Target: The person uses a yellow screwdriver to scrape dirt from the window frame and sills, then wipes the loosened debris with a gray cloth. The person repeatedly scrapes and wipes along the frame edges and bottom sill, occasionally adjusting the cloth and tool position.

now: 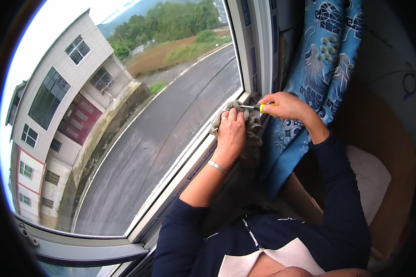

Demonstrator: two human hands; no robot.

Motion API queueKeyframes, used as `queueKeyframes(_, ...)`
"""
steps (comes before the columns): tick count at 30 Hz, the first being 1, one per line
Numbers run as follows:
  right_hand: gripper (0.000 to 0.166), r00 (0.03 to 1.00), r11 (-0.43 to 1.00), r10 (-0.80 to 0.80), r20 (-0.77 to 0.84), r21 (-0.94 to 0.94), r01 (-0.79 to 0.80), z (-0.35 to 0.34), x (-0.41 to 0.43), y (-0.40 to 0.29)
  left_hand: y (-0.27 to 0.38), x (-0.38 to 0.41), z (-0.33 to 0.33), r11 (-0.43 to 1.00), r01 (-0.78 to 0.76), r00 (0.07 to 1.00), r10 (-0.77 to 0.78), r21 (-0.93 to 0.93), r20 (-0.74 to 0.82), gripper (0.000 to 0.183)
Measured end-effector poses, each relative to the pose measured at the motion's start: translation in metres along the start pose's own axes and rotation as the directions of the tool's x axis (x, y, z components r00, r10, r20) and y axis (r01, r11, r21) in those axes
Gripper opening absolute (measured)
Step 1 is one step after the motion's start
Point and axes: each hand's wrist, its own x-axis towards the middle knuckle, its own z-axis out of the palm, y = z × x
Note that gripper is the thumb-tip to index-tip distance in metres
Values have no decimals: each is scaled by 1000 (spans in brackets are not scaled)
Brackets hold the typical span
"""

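Observation:
My left hand (231,133) presses a grey-brown cloth rag (253,126) against the lower corner of the window frame (199,157), its fingers bent over the bunched fabric. In my right hand (287,105) is a screwdriver (266,108) with a yellow and black handle. Its metal shaft points left, into the rag just above my left fingertips. The rag hides the tip. Part of the cloth hangs down on the room side of the frame.
A blue patterned curtain (315,79) hangs close behind my right hand. The window pane (152,131) faces a road and a building. Below the curtain stands a cardboard box (303,194), with a white quilted cushion-like item (367,180) beside it. A window handle (28,235) is at lower left.

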Motion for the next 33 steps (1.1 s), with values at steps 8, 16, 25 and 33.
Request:
queueKeyframes(8, 31, 849, 866, -321, -420, -494, 83, 27, -39, 5, -23, -20, -26, 988, -52, 996, 42, -147, -74, 27)
queueKeyframes(16, 32, 735, 433, -583, -346, -898, -79, 59, -29, 6, -21, -22, -26, 978, -82, 987, 54, -189, -152, 29)
queueKeyframes(25, 35, 674, 491, -648, -354, -871, 14, 60, -26, 22, -21, -22, -26, 975, -61, 989, 30, -216, -144, 30)
queueKeyframes(33, 35, 702, 411, -663, -261, -910, 50, 43, -29, 21, -21, -22, -24, 975, -74, 987, 42, -209, -155, 29)
